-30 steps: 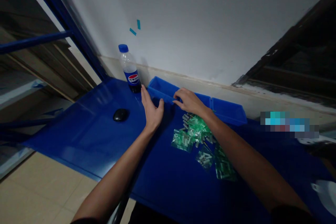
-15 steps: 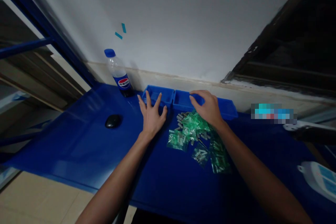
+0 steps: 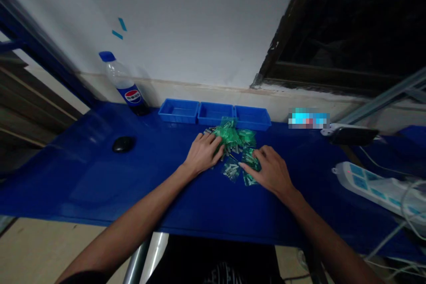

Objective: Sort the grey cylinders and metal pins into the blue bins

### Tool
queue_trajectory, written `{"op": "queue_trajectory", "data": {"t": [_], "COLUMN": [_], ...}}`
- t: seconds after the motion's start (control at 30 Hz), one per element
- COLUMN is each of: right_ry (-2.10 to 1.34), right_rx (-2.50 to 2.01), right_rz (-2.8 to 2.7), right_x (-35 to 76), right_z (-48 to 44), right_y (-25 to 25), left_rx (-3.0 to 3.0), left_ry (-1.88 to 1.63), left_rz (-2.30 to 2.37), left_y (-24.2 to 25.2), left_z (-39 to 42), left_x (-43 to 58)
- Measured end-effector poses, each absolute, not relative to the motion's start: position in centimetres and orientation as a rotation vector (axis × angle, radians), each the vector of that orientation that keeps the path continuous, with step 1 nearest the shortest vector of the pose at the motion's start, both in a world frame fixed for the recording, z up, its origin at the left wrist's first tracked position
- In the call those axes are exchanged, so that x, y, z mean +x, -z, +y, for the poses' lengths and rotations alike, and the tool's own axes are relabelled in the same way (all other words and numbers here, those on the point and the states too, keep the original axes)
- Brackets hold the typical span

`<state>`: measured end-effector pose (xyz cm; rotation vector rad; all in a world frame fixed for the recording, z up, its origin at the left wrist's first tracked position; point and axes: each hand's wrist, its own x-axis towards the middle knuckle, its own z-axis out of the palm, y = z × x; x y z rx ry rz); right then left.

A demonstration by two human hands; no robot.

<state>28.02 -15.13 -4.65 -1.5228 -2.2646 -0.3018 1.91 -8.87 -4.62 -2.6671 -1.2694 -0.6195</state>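
Note:
A pile of small clear plastic bags with green parts (image 3: pixel 229 134) lies on the blue table, with small metal-looking pieces among and beneath it. My left hand (image 3: pixel 204 153) rests against the pile's left side, fingers bent over it and thumb apart. On the right, my right hand (image 3: pixel 271 168) touches the nearer green bags (image 3: pixel 250 156) with its fingers, the thumb held away from them. Between the hands lies a small bag of whitish pieces (image 3: pixel 231 170). Both hands appear to grip nothing. Behind the pile stand three blue trays: left (image 3: pixel 179 111), middle (image 3: pixel 216 113) and right (image 3: pixel 253 117).
A cola bottle (image 3: pixel 128 88) stands at the back left by the wall. A black computer mouse (image 3: pixel 123 144) lies on the blue table (image 3: pixel 73 177). At the right are a white power strip (image 3: pixel 369 186), a dark phone-like object (image 3: pixel 354 136) and loose cables.
Both hands have come back from the trays to the pile, the left from the left tray, the right from farther right. The head view has shifted right.

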Motion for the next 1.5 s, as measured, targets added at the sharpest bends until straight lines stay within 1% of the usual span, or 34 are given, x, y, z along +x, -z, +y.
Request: {"op": "queue_trajectory", "data": {"t": [0.1, 0.2, 0.37, 0.47, 0.53, 0.6, 0.7, 0.87, 0.97, 1.03, 1.23, 1.5], "right_ry": [0.286, 0.256, -0.087, -0.120, -0.086, 0.043, 0.163, 0.040, -0.055, -0.074, 0.005, -0.016], "right_rx": [-1.410, -1.333, -1.301, -1.281, -1.343, -1.386, -1.348, -1.288, -1.262, -1.202, -1.083, -1.132], "right_rz": [-2.389, -2.371, -2.018, -1.750, -1.751, -1.853, -1.928, -1.954, -1.942, -1.940, -1.783, -1.870], "right_x": [28.4, 28.6, 28.2, 27.3, 26.7, 26.3, 26.0, 25.4, 25.2, 25.2, 25.7, 26.6], "right_z": [-15.7, -15.2, -12.0, -8.3, -6.1, -4.8, -4.9, -6.9, -7.2, -7.3, -8.7, -9.7], "right_y": [5.7, 6.3, 5.1, 2.9, 1.6, 1.1, 2.3, 6.3, 7.6, 7.5, 5.6, 4.7], "left_rx": [-2.614, -2.572, -2.533, -2.466, -2.477, -2.527, -2.544, -2.552, -2.594, -2.573, -2.494, -2.764], "left_ry": [0.602, 0.685, 1.103, 1.268, 1.220, 1.115, 1.047, 1.096, 1.051, 1.064, 1.259, 1.105], "left_rz": [-1.273, -1.284, -1.415, -1.409, -1.409, -1.419, -1.325, -1.274, -1.237, -1.247, -1.284, -1.413], "left_y": [5.4, 5.5, 3.0, 0.8, -0.1, -0.1, 1.3, 4.1, 4.8, 4.8, 3.8, 2.6], "left_z": [-8.8, -8.5, -6.6, -4.2, -2.6, -1.6, -1.2, -2.3, -2.9, -3.4, -5.1, -6.3], "left_x": [1.7, 1.3, 1.3, 2.2, 2.8, 3.1, 3.0, 2.5, 2.8, 3.0, 2.3, 2.1]}}
